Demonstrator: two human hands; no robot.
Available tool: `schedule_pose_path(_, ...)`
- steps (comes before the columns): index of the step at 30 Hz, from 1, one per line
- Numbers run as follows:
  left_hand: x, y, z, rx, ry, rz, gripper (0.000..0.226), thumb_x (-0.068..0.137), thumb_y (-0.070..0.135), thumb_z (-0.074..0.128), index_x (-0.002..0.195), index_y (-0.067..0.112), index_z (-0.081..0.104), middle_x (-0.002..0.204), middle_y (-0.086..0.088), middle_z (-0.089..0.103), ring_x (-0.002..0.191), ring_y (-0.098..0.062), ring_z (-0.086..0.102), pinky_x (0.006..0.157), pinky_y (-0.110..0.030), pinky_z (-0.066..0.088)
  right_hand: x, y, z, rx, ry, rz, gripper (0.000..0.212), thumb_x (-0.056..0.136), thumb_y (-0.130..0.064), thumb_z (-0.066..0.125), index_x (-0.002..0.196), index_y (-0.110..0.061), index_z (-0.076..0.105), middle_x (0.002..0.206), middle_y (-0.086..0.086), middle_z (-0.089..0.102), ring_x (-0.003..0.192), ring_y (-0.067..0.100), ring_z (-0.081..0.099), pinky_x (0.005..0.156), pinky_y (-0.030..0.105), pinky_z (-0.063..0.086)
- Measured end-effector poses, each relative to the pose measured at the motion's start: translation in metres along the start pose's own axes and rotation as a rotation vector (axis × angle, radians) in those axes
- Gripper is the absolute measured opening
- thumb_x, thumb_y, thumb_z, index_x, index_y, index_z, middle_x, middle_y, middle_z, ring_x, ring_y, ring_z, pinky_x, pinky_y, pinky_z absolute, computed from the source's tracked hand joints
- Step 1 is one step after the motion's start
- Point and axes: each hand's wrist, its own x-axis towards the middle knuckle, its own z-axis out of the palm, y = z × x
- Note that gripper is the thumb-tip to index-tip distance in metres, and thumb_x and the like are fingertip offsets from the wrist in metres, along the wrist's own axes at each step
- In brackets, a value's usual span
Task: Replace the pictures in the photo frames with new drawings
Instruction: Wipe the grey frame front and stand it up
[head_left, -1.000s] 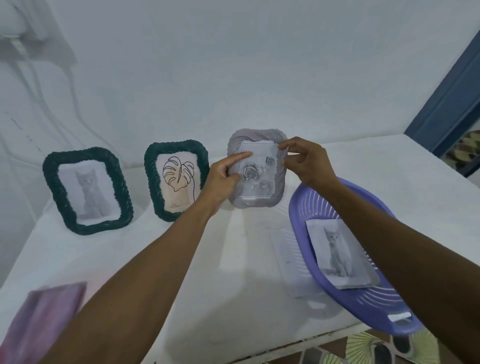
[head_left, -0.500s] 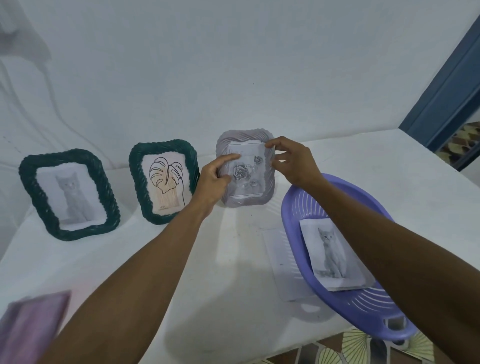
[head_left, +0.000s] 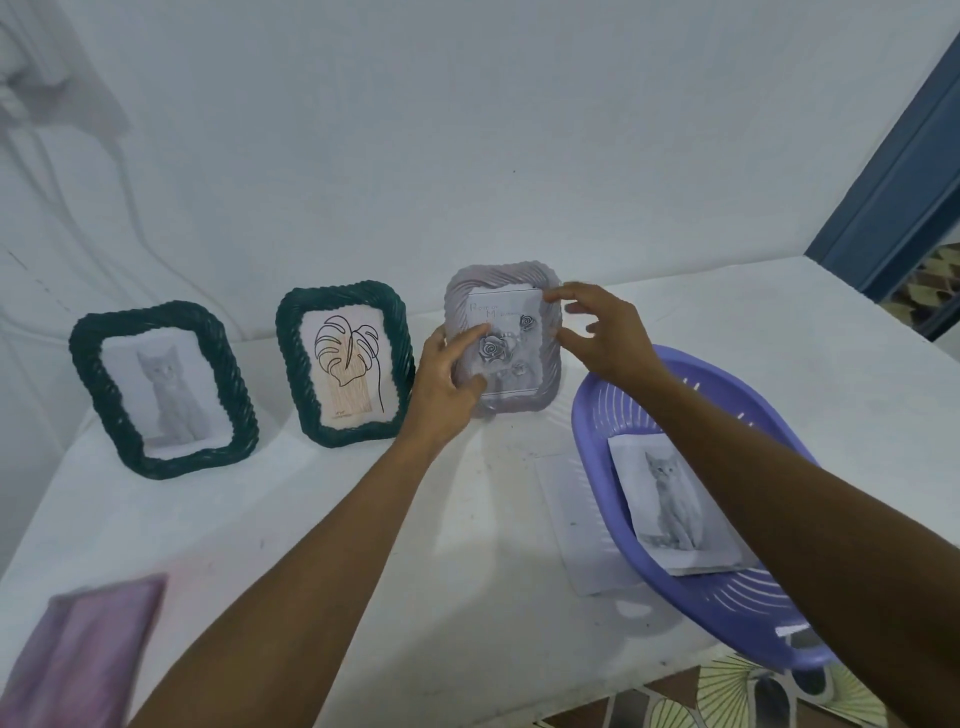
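The left hand (head_left: 447, 384) grips the lower left edge of the grey frame (head_left: 503, 338), fingers curled on it and thumb across the rose drawing (head_left: 506, 343); the frame stands upright near the table's (head_left: 311, 519) back edge. The right hand (head_left: 605, 332) is spread open at the frame's right side, its fingertips at or just off the rim, gripping nothing. Left of it stand 2 dark green frames (head_left: 343, 364), and a purple basket (head_left: 691, 587) holding a cat picture (head_left: 675, 504) sits at the front right corner.

green frames (head_left: 163, 389): twisted, rope-like weave
lilac frame (head_left: 501, 283): ridged, translucent-looking
basket (head_left: 727, 618): slotted glossy plastic
cat picture (head_left: 675, 501): matt paper
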Motion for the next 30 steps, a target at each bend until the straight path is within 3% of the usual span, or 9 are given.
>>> schedule_pose_path(3,-0.029,-0.004,0.007,0.120,0.032,-0.006,0.060,0.088,0.006,0.064,0.137,0.039,0.050,0.159,-0.003,0.021,0.146,-0.017,0.022,0.116,-0.031,0.025,-0.013,-0.003,-0.006,-0.089,0.046,-0.062,0.039,0.080,-0.007,0.073,0.117,-0.019,0.067,0.128,-0.010,0.050,0.125,0.019,0.048,0.091,0.025,0.042)
schedule_pose_path(5,-0.053,-0.008,0.013,0.183,0.067,0.026,0.057,0.088,0.009,0.065,0.137,0.034,0.050,0.158,-0.002,0.023,0.145,-0.015,0.023,0.112,-0.023,0.023,-0.025,-0.006,-0.011,-0.111,0.074,-0.077,0.037,0.080,-0.011,0.073,0.115,-0.021,0.067,0.131,-0.006,0.046,0.125,0.021,0.046,0.091,0.032,0.043)
schedule_pose_path(8,-0.081,-0.017,0.024,0.281,-0.018,0.102,0.055,0.086,0.015,0.067,0.135,0.031,0.049,0.144,0.002,0.039,0.135,-0.014,0.035,0.111,-0.021,0.028,-0.052,-0.013,-0.022,-0.154,0.033,-0.040,0.032,0.083,-0.019,0.073,0.113,-0.028,0.067,0.126,0.004,0.047,0.113,0.019,0.049,0.088,0.032,0.045)
schedule_pose_path(11,-0.099,-0.017,0.035,0.387,-0.231,0.116,0.064,0.088,0.030,0.068,0.145,0.027,0.037,0.143,0.005,0.040,0.134,-0.010,0.029,0.104,-0.007,0.018,-0.087,-0.024,-0.036,-0.206,-0.138,0.010,0.034,0.083,-0.035,0.072,0.115,-0.041,0.062,0.119,-0.003,0.046,0.101,0.009,0.050,0.079,0.019,0.043)
schedule_pose_path(13,-0.103,-0.017,0.042,0.502,-0.313,0.168,0.077,0.086,0.041,0.068,0.150,0.023,0.028,0.148,0.001,0.038,0.136,-0.013,0.026,0.108,-0.014,0.015,-0.111,-0.031,-0.044,-0.227,-0.271,0.085,0.040,0.079,-0.049,0.071,0.116,-0.052,0.056,0.120,-0.008,0.043,0.096,0.005,0.053,0.071,0.009,0.039)
schedule_pose_path(15,-0.103,-0.019,0.048,0.615,-0.359,0.168,0.095,0.080,0.057,0.066,0.153,0.021,0.018,0.153,-0.002,0.034,0.142,-0.020,0.023,0.118,-0.031,0.015,-0.134,-0.037,-0.047,-0.234,-0.398,0.148,0.049,0.075,-0.059,0.069,0.120,-0.057,0.050,0.123,-0.011,0.041,0.095,0.005,0.057,0.070,0.010,0.043)
schedule_pose_path(18,-0.102,-0.022,0.054,0.752,-0.389,0.152,0.117,0.066,0.076,0.062,0.154,0.025,0.004,0.152,-0.002,0.035,0.143,-0.024,0.027,0.116,-0.048,0.022,-0.160,-0.046,-0.046,-0.162,-0.489,0.175,0.063,0.077,-0.051,0.073,0.131,-0.055,0.041,0.129,-0.010,0.047,0.090,0.005,0.065,0.078,0.016,0.052)
schedule_pose_path(23,-0.108,-0.019,0.060,0.751,-0.404,0.167,0.124,0.064,0.074,0.066,0.153,0.028,-0.006,0.154,0.000,0.030,0.145,-0.020,0.022,0.119,-0.048,0.015,-0.173,-0.047,-0.055,-0.122,-0.387,0.211,0.063,0.083,-0.033,0.074,0.136,-0.046,0.044,0.115,-0.007,0.062,0.085,0.006,0.068,0.069,0.007,0.049)
schedule_pose_path(30,-0.117,-0.013,0.078,0.636,-0.374,0.127,0.123,0.066,0.058,0.077,0.154,0.028,-0.003,0.144,0.006,0.041,0.134,-0.016,0.036,0.120,-0.043,0.015,-0.180,-0.045,-0.085,-0.032,-0.257,0.267,0.054,0.086,-0.028,0.070,0.128,-0.051,0.044,0.116,-0.009,0.060,0.086,0.012,0.067,0.077,0.026,0.054)
